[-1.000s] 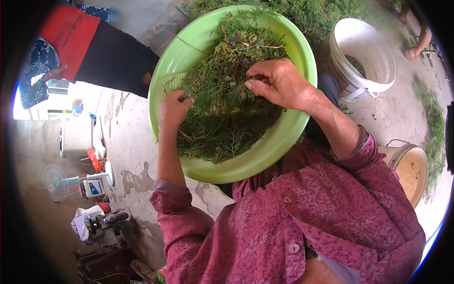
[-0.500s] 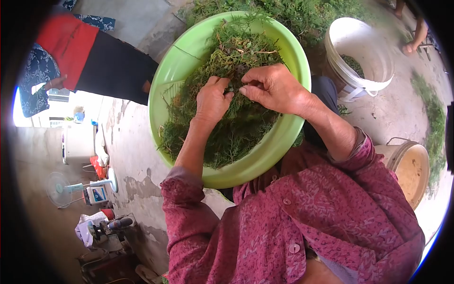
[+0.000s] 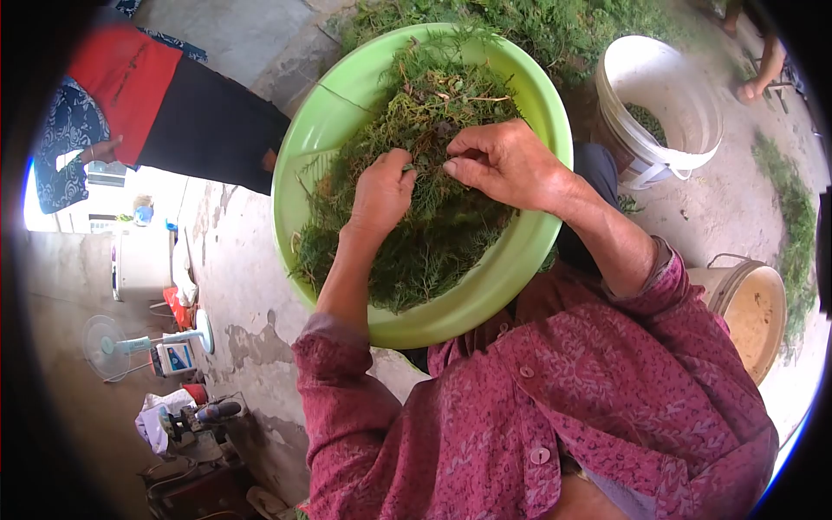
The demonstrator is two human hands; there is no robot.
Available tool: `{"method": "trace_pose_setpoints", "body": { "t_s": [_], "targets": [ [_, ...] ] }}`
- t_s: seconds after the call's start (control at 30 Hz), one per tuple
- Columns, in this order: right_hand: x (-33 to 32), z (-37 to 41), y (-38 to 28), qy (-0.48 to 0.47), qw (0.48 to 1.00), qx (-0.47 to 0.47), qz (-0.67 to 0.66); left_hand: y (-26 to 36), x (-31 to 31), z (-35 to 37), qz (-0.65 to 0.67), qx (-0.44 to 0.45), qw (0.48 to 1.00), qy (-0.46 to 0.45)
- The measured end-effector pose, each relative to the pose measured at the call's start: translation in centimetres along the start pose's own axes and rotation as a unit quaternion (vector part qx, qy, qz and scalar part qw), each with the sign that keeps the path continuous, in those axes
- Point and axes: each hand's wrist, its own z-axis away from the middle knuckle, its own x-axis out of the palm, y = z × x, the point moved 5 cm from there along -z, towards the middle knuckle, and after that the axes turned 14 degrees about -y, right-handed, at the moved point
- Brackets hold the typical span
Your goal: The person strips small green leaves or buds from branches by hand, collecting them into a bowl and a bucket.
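Observation:
A large light-green plastic basin (image 3: 555, 113) is in front of me, holding a heap of feathery evergreen sprigs (image 3: 425, 260) with brownish bits on top. Over the middle of the heap, my left hand (image 3: 381, 195) is closed in a pinch, and a small green piece (image 3: 407, 166) shows at its fingertips. My right hand (image 3: 507, 163) is on the right side of the heap, thumb and forefinger pinched together among the sprigs. Whatever lies between those right fingertips is too small to make out. A short gap separates the two hands.
To the right stands a white bucket (image 3: 614, 74) with small green bits (image 3: 646, 123) inside. Beyond the basin lies a pile of green branches (image 3: 555, 35). Another bucket (image 3: 754, 316) is near my right elbow. A person in red and black (image 3: 208, 113) is at left, near a fan (image 3: 108, 347).
My left hand has drawn slightly left and away from my right hand, with a small green piece at its fingertips. My right hand has barely shifted.

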Motion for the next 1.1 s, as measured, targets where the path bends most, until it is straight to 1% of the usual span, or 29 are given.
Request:
{"method": "trace_pose_setpoints", "body": {
  "t_s": [0.03,0.07,0.1,0.13,0.17,0.2,0.23,0.27,0.3,0.33,0.37,0.43,0.5,0.53,0.57,0.6,0.63,0.67,0.7,0.77,0.83,0.87,0.9,0.97,1.0,1.1],
  "targets": [
    [0.0,0.0,0.0,0.000,1.000,0.000,0.001,-0.9,-0.3,0.2,0.118,-0.064,0.991,0.000],
    [0.0,-0.1,0.2,0.001,1.000,0.000,-0.003,-1.9,-0.3,0.5,0.234,-0.128,0.964,-0.001],
    [0.1,-0.1,0.3,0.001,1.000,0.001,-0.007,-2.3,-0.6,0.6,0.234,-0.128,0.964,0.000],
    [0.2,-0.1,0.6,0.001,1.000,0.000,-0.007,-3.2,-0.8,0.9,0.398,-0.123,0.909,0.028],
    [0.5,-0.1,1.1,-0.017,0.998,0.010,-0.066,-3.9,-0.9,1.1,0.550,-0.114,0.825,0.057],
    [0.6,-0.3,1.2,-0.034,0.991,0.021,-0.126,-3.9,-1.1,1.4,0.665,-0.066,0.741,0.065],
    [0.2,-0.3,0.9,-0.034,0.991,0.019,-0.125,-3.8,-1.4,1.6,0.664,-0.065,0.742,0.066],
    [0.0,-0.2,1.0,-0.049,0.969,0.072,-0.232,-3.4,-1.6,1.7,0.728,-0.032,0.682,0.062],
    [-0.1,0.0,1.2,-0.062,0.932,0.122,-0.336,-2.8,-2.0,1.7,0.785,0.003,0.617,0.056],
    [-0.3,0.0,1.9,-0.064,0.910,0.150,-0.381,-2.3,-2.3,1.6,0.784,0.007,0.618,0.053],
    [-0.7,-0.2,2.3,-0.060,0.912,0.148,-0.379,-1.5,-2.6,1.3,0.788,0.024,0.614,0.038],
    [-0.6,-0.2,3.2,-0.065,0.832,0.176,-0.522,-0.3,-2.8,0.8,0.791,0.045,0.610,0.020],
    [-0.6,-0.3,3.0,-0.067,0.829,0.177,-0.527,0.8,-3.1,0.1,0.776,0.076,0.625,0.016],
    [-0.3,-0.3,2.9,-0.085,0.815,0.193,-0.540,1.4,-3.3,-0.2,0.761,0.074,0.644,0.024],
    [0.0,-0.2,2.7,-0.103,0.800,0.209,-0.553,2.4,-3.4,-0.5,0.760,0.077,0.645,0.021],
    [0.2,-0.3,2.6,-0.108,0.796,0.219,-0.554,3.6,-3.9,-0.7,0.682,0.048,0.729,0.034],
    [0.1,-0.3,2.8,-0.102,0.797,0.219,-0.554,4.7,-4.1,-1.0,0.594,0.019,0.803,0.046],
    [0.3,-0.5,2.9,-0.114,0.775,0.205,-0.587,6.0,-4.0,-1.3,0.536,0.047,0.842,0.042],
    [0.5,-0.6,3.0,-0.126,0.751,0.190,-0.619,7.1,-4.1,-1.7,0.437,0.067,0.894,0.068],
    [0.4,-0.5,3.3,-0.124,0.747,0.186,-0.626,9.0,-4.6,-1.7,0.357,0.089,0.928,0.063],
    [0.5,-0.4,3.7,-0.132,0.751,0.166,-0.625,9.3,-4.8,-1.7,0.367,0.090,0.924,0.060],
    [0.5,-0.4,3.9,-0.117,0.763,0.188,-0.607,9.2,-4.9,-1.7,0.378,0.086,0.920,0.059],
    [0.5,-0.3,3.8,-0.117,0.763,0.187,-0.608,8.9,-4.9,-1.7,0.376,0.086,0.921,0.058],
    [0.4,-0.4,3.8,-0.107,0.770,0.184,-0.601,7.8,-4.6,-1.7,0.429,0.054,0.901,0.043],
    [0.3,-0.4,3.8,-0.108,0.770,0.183,-0.602,8.3,-5.0,-1.5,0.457,0.047,0.888,0.037],
    [0.2,-0.3,3.6,-0.121,0.761,0.177,-0.613,7.4,-4.8,-1.5,0.425,0.029,0.904,0.040]
  ]
}}
